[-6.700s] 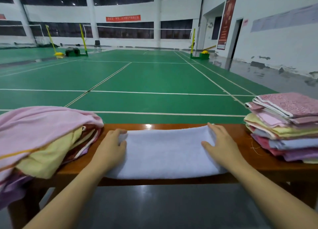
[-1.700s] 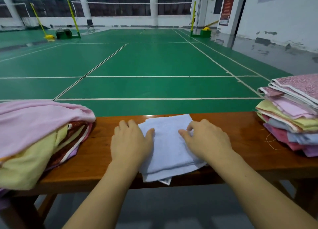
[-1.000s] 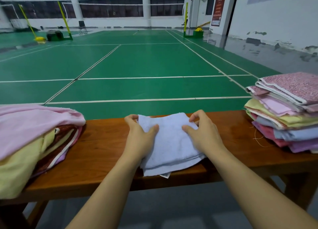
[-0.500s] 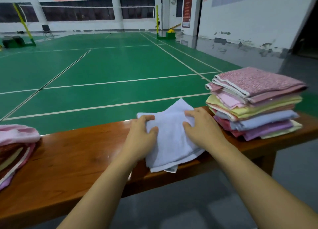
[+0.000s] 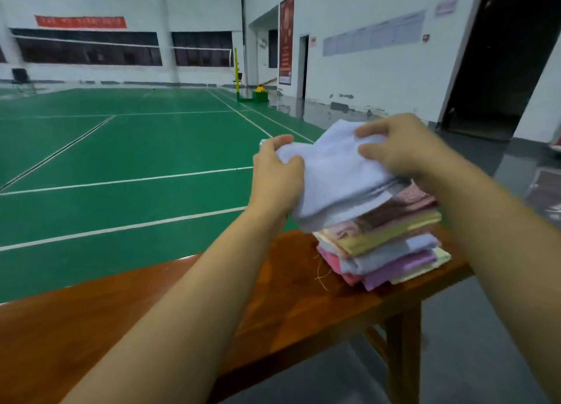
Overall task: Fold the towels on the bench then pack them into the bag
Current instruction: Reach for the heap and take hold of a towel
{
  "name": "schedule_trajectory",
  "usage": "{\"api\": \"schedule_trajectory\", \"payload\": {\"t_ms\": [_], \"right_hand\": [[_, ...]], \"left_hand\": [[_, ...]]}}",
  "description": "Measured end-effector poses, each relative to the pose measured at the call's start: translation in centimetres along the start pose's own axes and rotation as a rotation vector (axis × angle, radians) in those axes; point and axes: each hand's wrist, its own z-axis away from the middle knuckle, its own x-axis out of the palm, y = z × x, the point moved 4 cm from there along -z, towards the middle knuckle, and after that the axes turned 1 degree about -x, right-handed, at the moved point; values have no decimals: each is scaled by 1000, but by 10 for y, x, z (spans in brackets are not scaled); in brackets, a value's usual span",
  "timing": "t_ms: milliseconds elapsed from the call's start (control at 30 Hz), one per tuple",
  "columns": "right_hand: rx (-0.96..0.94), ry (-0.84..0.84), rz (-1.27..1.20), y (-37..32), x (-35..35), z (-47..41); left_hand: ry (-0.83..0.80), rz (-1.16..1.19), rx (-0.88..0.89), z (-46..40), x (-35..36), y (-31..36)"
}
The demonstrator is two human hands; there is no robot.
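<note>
My left hand (image 5: 277, 175) and right hand (image 5: 403, 148) both grip the folded white towel (image 5: 337, 172) above the stack (image 5: 382, 242) — I should lower it flat, edges squared, before letting go.

There is a single view, from a wide-angle camera worn on the person's head. It looks forward and somewhat down, turned toward the right end of the wooden bench (image 5: 303, 297), which crosses the lower half of the frame. Both forearms reach in from the bottom edge, close to the lens. The green court floor (image 5: 121, 160) fills the left and middle distance; the white wall (image 5: 379, 78) stands at the upper right.
</note>
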Motion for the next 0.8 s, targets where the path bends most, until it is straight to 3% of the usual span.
{"api": "schedule_trajectory", "payload": {"t_ms": [133,267,333,467,633,700,800], "right_hand": [[46,-27,54,32,-37,-26],[207,-169,443,78,-6,-32],[164,-205,443,89,15,-28],[94,-287,419,99,44,-20],[49,-167,486,80,28,-21],[-43,-75,473,59,28,-19],[-224,-78,454,19,55,-13]], "left_hand": [[-95,-29,-27,-26,52,16],[-338,-613,-288,-17,105,-30],[-332,-688,-213,-13,109,-42],[-443,-613,-56,-14,113,-55],[-379,-576,-30,-16,99,-57],[-343,-607,-19,-18,85,-55],[-229,-667,4,-19,47,-56]]}}
